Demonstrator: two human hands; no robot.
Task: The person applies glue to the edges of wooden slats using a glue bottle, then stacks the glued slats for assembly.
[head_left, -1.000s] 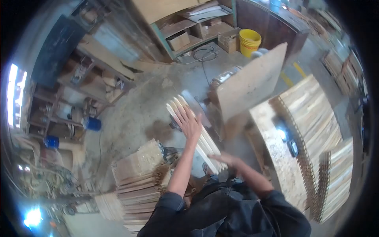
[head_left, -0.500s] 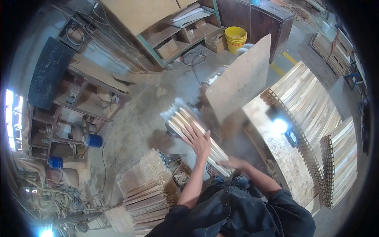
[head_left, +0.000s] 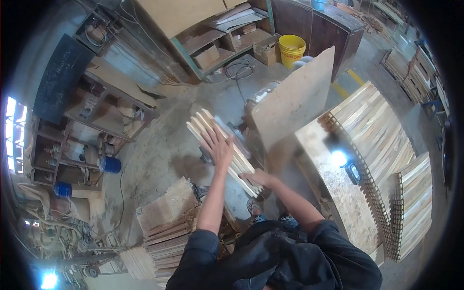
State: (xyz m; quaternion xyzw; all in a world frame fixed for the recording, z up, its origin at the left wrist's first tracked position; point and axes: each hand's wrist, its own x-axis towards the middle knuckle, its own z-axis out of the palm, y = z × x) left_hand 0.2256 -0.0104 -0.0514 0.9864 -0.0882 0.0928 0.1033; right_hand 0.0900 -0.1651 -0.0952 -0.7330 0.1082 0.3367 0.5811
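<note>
A bundle of several pale wooden strips lies at a slant in front of me, with its far end fanned a little. My left hand rests flat on top of the strips, its fingers spread. At the near end, my right hand is closed around the strip ends. Beneath and beside the bundle is a machine with a dark roller-like part, partly hidden by the wood. An upright board stands just beyond it.
To the right, a table bears rows of wooden strips and a lit lamp. Stacked strips lie at lower left. Further off are a yellow bucket, a shelf rack, and a cable on the floor.
Both hands and the wooden strips have shifted left and away from my body. The strips' far end, blurred before, now shows clearly. My right hand is now closer around the near ends.
</note>
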